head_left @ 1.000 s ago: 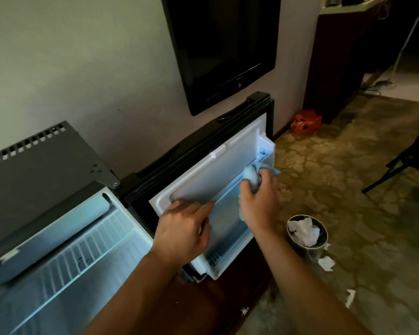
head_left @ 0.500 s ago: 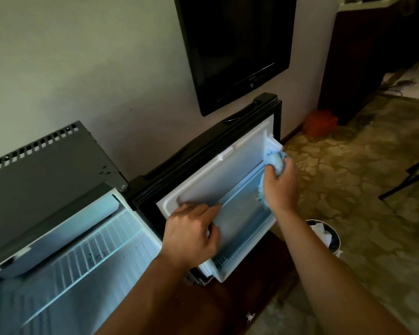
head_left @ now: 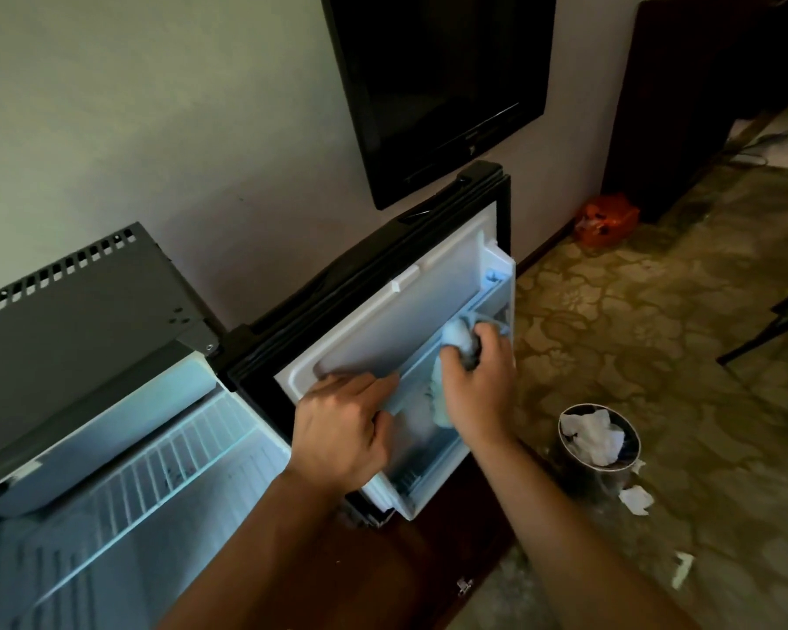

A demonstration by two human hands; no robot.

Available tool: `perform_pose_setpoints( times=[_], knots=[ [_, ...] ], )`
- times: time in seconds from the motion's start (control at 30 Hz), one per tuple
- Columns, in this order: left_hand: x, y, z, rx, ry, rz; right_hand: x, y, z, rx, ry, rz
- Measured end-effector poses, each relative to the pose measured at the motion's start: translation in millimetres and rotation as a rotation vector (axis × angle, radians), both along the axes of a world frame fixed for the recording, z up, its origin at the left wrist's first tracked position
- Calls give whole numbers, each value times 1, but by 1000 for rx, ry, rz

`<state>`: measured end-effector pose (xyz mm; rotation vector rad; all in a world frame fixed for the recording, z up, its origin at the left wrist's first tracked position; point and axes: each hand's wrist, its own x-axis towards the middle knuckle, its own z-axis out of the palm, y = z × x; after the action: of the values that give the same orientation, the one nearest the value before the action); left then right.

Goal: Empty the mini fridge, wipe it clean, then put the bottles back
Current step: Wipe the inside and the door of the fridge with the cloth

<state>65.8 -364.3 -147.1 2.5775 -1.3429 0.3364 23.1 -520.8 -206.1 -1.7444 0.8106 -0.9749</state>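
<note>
The mini fridge [head_left: 78, 311] stands open at the left, its lit interior showing a white wire shelf [head_left: 155, 470] with no bottles in view. Its door [head_left: 383, 320] is swung wide against the wall, white inner side facing me. My left hand [head_left: 342, 429] grips the rail of the door's shelf near the hinge side. My right hand [head_left: 478, 379] holds a bunched light blue cloth [head_left: 458, 338] and presses it into the door shelf toward its outer end.
A black TV [head_left: 437, 84] hangs on the wall above the door. A small bin [head_left: 599, 447] stuffed with white tissue stands on the patterned carpet right of the door, with scraps [head_left: 635, 500] beside it. An orange bag [head_left: 606, 218] lies by a dark cabinet [head_left: 683, 97].
My right hand with the cloth slid out to the door shelf's far end, then came back inward. My left hand stayed on the shelf rail.
</note>
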Motion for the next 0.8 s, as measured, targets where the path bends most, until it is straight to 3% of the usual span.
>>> perform_pose_setpoints(
  times=[0.27, 0.5, 0.8],
  knots=[
    [-4, -2, 2, -55, 6, -14, -19, 63, -12, -11, -72, 195],
    [-7, -2, 4, -93, 10, 28, -30, 77, -20, 32, -149, 244],
    [-18, -10, -3, -152, -80, 162, -47, 106, -54, -46, -57, 395]
  ],
)
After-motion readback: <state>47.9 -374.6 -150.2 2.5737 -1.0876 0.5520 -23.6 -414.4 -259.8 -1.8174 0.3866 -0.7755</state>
